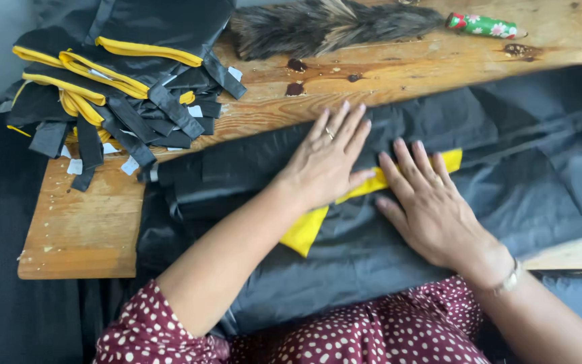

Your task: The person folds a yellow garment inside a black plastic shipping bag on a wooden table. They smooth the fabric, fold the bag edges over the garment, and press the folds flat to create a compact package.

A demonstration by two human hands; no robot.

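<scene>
As black fabric lies across wooden table, both hands pressed flat on it — left hand & right hand, fingers spread, gripping nothing — yellow strip pinned between, prob. kept flat. Finished stack parked far left, feather duster behind.

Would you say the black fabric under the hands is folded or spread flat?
Folded. The black fabric lies doubled in layers over a yellow strip, with both hands, left and right, pressing it flat.
</scene>
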